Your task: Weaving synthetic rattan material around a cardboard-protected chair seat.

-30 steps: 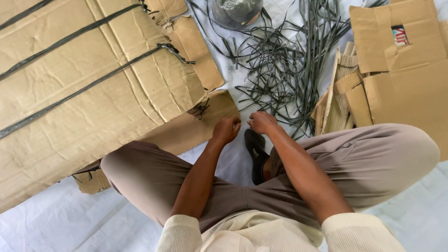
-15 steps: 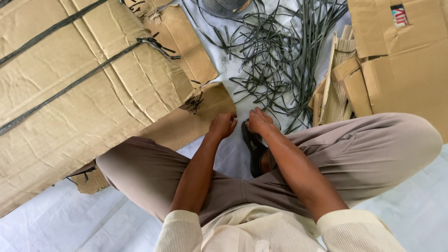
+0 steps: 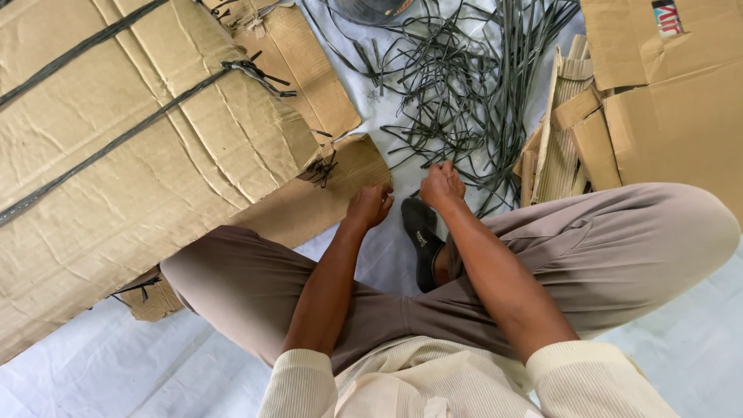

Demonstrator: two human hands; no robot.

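Straps [image 3: 464, 101]: dark flat plastic lengths in a loose tangled heap on the white sheet [image 3: 70, 371], just beyond the right hand [image 3: 443, 184]. Landmark for all positions: the sock [image 3: 422, 236], a dark sock on the foot tucked between the knees.

Right hand: just above and right of the sock, fingers curled down at the near edge of the straps. It looks closed round one or two strap ends, but the grip itself is hidden under the knuckles; cannot tell for sure.

Left hand [image 3: 370, 205]: just left of the sock, fingers bent, resting at the edge of a flat cardboard flap [image 3: 309, 197]. Whether it pinches anything cannot be told.

Bundle [image 3: 131, 155]: large stack of flattened cardboard, well left of the sock, bound by two dark straps knotted at its corner. Loose boxes [image 3: 665, 108] lie right of and beyond the sock, with folded pieces standing on edge beside them.

Handling, judged: straps are light, thin, springy, smooth-faced; likely to slip through bare fingers and to drag neighbours along, since they cross one another. Cut ends may be sharp. Best hold is near a free end at the heap's near edge, pinched flat between thumb and forefinger, or wrapped once round the fingers for purchase.
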